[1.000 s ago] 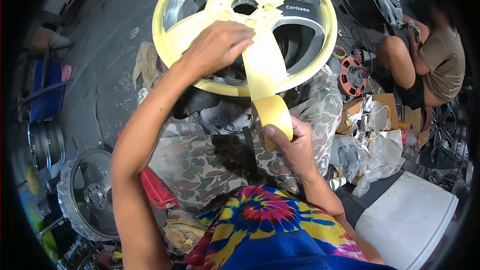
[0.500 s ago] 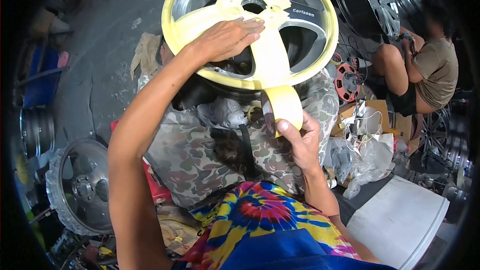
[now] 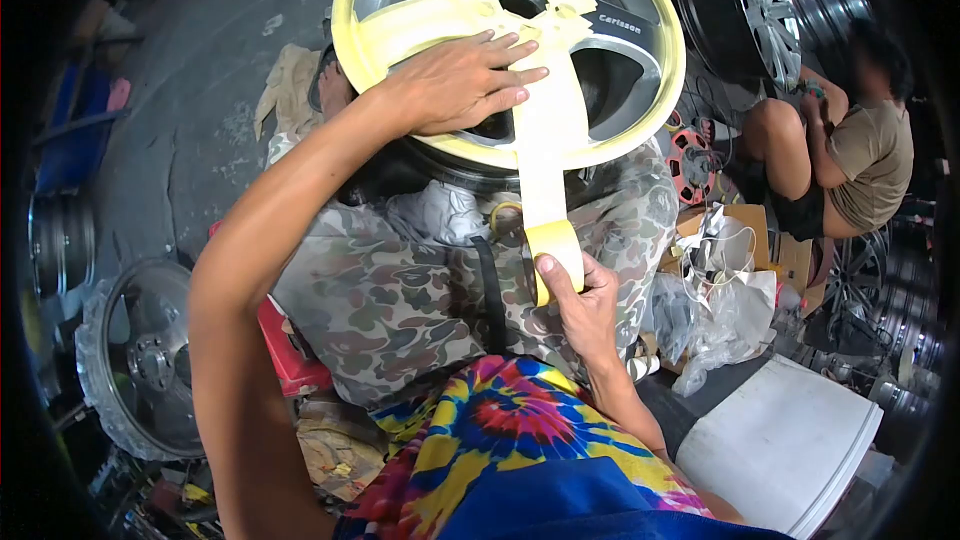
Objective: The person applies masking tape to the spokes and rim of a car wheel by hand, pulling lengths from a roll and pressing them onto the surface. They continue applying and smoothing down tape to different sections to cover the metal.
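A car wheel [image 3: 655,90] lies face up at the top centre, in front of my camouflage trousers, its rim and most spokes covered with yellow tape. One dark spoke with white lettering shows bare at the right. My left hand [image 3: 465,83] rests with fingers spread on the taped spoke below the hub. In my right hand [image 3: 585,305] is a wide yellow tape roll [image 3: 555,245], held below the wheel. A pale strip of tape [image 3: 541,180] stretches from the roll up over the wheel's lower rim to the spoke beside my left fingertips.
A person [image 3: 865,150] sits at the right, near a dark upright wheel [image 3: 735,15]. Below are a cardboard box [image 3: 750,225], plastic bags [image 3: 715,325] and a white panel [image 3: 780,430]. A plastic-edged wheel [image 3: 150,360] stands at the left. Cloth [image 3: 288,85] lies on the floor.
My right hand and the roll have moved down and slightly left, away from the wheel, and a length of tape now spans the gap. My left fingers have spread. The view has shifted slightly.
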A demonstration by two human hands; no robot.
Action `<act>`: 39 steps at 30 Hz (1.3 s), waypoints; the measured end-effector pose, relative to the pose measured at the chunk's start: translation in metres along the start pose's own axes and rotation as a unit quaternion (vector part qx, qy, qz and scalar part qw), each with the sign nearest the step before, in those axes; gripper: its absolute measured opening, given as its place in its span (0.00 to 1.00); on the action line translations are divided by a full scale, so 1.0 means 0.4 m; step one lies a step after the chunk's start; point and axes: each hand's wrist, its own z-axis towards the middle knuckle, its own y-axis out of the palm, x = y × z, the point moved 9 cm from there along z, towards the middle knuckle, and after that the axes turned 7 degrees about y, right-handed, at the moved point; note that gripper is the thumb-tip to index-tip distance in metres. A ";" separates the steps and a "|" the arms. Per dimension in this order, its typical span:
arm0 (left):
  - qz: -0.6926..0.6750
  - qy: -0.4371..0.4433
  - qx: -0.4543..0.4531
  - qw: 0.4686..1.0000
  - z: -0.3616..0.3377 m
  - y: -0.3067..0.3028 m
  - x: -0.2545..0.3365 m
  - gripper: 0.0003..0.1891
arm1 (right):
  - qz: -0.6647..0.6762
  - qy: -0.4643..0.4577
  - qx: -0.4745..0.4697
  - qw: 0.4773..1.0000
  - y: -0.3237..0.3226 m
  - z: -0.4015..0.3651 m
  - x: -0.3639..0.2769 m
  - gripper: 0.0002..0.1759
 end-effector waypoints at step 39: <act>0.013 -0.056 0.022 0.998 0.046 -0.004 -0.070 0.27 | 0.050 -0.011 -0.051 0.997 0.019 0.010 -0.048 0.17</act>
